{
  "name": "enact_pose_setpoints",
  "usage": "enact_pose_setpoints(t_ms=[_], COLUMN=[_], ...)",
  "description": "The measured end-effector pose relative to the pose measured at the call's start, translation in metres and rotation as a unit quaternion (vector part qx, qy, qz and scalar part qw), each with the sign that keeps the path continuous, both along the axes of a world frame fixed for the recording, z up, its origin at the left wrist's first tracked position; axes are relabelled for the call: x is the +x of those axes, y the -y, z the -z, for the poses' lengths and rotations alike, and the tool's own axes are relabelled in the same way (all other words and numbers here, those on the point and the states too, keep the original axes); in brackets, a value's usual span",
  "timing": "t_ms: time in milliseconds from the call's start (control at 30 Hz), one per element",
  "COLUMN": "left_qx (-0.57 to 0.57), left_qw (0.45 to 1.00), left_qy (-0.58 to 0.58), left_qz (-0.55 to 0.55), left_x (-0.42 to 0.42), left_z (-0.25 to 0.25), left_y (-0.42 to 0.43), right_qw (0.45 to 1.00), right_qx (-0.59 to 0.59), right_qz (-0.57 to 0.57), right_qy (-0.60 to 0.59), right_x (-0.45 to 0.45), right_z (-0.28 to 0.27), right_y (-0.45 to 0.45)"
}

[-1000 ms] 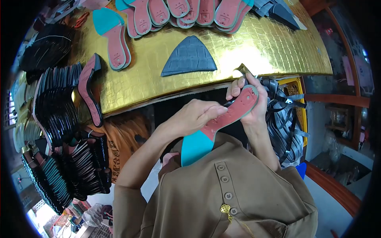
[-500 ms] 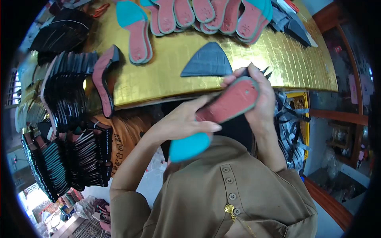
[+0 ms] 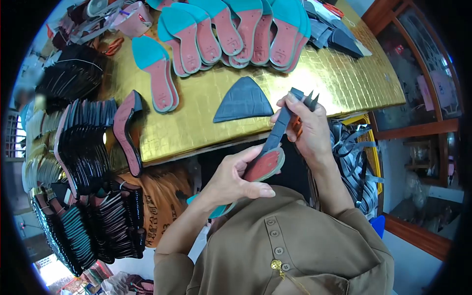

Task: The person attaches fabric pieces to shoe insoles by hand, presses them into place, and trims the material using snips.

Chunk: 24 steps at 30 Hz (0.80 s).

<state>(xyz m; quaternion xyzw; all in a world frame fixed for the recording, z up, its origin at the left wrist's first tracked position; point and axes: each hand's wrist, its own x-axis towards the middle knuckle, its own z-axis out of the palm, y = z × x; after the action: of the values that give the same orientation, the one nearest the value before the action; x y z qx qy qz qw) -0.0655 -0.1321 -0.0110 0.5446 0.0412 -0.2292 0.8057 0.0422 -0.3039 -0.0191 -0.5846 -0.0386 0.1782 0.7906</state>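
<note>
My left hand point(image 3: 228, 182) is closed around a shoe insole point(image 3: 264, 167), its pink heel end jutting out past my fingers and its turquoise toe end partly hidden under my wrist. A dark strip of material point(image 3: 278, 129) runs from the insole up to my right hand point(image 3: 312, 130), which pinches its far end between thumb and finger. Also tucked in my right hand is a tool with dark pointed tips point(image 3: 311, 100) and an orange handle, probably scissors, mostly covered by the fingers. On the gold table lies a dark, rounded triangular piece point(image 3: 243, 101), just beyond my hands.
Several pink and turquoise insoles point(image 3: 209, 46) overlap on the gold table point(image 3: 196, 130). Dark cut pieces point(image 3: 341, 42) lie at its far right. Stacked black-edged soles point(image 3: 83, 157) stand at left, near orange-handled scissors point(image 3: 114, 46). Straps point(image 3: 351, 162) hang at right beside a yellow crate.
The insole has tilted away and sits lower in my left hand. My right hand has let go of its heel and now draws the strip upward. The view has shifted slightly.
</note>
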Motion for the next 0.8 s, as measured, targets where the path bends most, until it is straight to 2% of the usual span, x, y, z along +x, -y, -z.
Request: enact_pose_setpoints(t_ms=[33, 100, 167, 200, 300, 367, 533, 600, 667, 700, 733, 767, 800], left_qx=[-0.003, 0.182, 0.365, 0.370, 0.404, 0.413, 0.369, 0.345, 0.314, 0.313, 0.269, 0.224, 0.180], left_qw=[1.000, 0.973, 0.885, 0.882, 0.826, 0.799, 0.777, 0.803, 0.822, 0.820, 0.850, 0.877, 0.902], left_qy=[-0.004, 0.144, 0.287, 0.286, 0.367, 0.405, 0.447, 0.378, 0.307, 0.316, 0.297, 0.273, 0.245], left_qz=[0.001, -0.020, -0.046, -0.050, -0.137, -0.164, -0.245, -0.306, -0.362, -0.360, -0.343, -0.326, -0.308], left_x=[-0.001, -0.004, -0.005, -0.002, 0.016, 0.032, 0.077, 0.091, 0.103, 0.107, 0.109, 0.109, 0.107], left_z=[0.000, -0.001, -0.003, -0.003, -0.003, -0.002, 0.006, 0.011, 0.009, 0.002, -0.006, -0.014, -0.019], left_y=[0.000, -0.005, -0.011, -0.014, -0.019, -0.017, 0.005, 0.020, 0.027, 0.026, 0.024, 0.022, 0.019], right_qw=[1.000, 0.999, 0.996, 0.996, 0.994, 0.992, 0.975, 0.956, 0.842, 0.871, 0.898, 0.897, 0.947], right_qx=[-0.003, 0.032, 0.074, 0.077, 0.101, 0.119, -0.015, -0.015, -0.111, -0.121, -0.132, -0.132, -0.070], right_qz=[0.001, 0.025, 0.041, 0.048, 0.035, 0.021, 0.069, 0.101, 0.125, 0.124, 0.119, 0.122, 0.096], right_qy=[-0.004, -0.019, -0.028, -0.027, -0.006, 0.020, 0.212, 0.275, 0.513, 0.459, 0.402, 0.404, 0.298], right_x=[-0.003, -0.015, -0.028, -0.037, -0.060, -0.063, -0.056, -0.027, 0.013, 0.020, 0.025, 0.032, 0.038], right_z=[-0.001, -0.009, -0.019, -0.023, -0.022, -0.023, -0.029, -0.011, 0.003, -0.006, -0.017, -0.029, -0.039], right_y=[0.006, 0.019, 0.024, 0.024, 0.022, 0.018, -0.009, -0.022, -0.027, -0.025, -0.022, -0.020, -0.019])
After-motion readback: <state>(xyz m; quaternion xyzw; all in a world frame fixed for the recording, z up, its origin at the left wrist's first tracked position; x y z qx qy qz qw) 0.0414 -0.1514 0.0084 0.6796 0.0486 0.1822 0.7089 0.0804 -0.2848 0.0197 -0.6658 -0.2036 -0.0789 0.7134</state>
